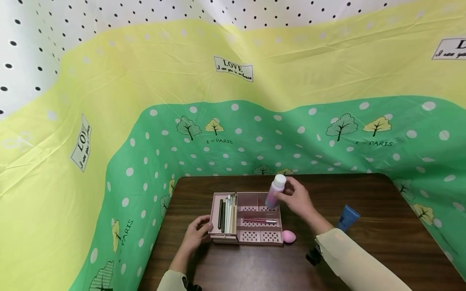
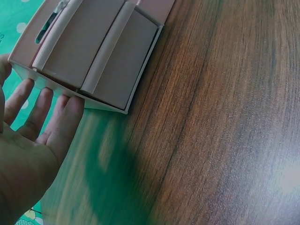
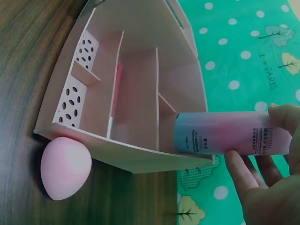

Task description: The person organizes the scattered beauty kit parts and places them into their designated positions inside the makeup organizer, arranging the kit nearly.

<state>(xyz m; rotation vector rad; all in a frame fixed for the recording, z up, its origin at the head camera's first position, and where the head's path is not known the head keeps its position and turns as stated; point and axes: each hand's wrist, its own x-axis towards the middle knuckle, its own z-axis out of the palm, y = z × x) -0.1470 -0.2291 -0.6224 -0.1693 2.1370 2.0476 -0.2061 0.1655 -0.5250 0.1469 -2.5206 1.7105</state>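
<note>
My right hand (image 1: 299,200) pinches a pink-to-blue bottle (image 1: 273,195) with a white cap, between thumb and fingers. In the right wrist view, the base of this bottle (image 3: 220,133) is over the divided back corner compartment of a pink cosmetics organizer (image 3: 133,149); whether it touches the bottom is hidden. My left hand (image 1: 193,235) rests against the organizer's left side, its fingers lying along the wall in the left wrist view. Slim dark and light sticks (image 1: 227,214) fill the organizer's left tray. A thin red tube (image 1: 259,221) lies in the middle compartment.
A pink egg-shaped makeup sponge (image 1: 289,236) sits by the organizer's front right corner. Farther right, a blue squeeze tube (image 1: 348,218) is on the brown wooden table (image 1: 378,242), partly behind my right sleeve. A green and yellow patterned curtain (image 1: 233,133) surrounds the table's back and sides.
</note>
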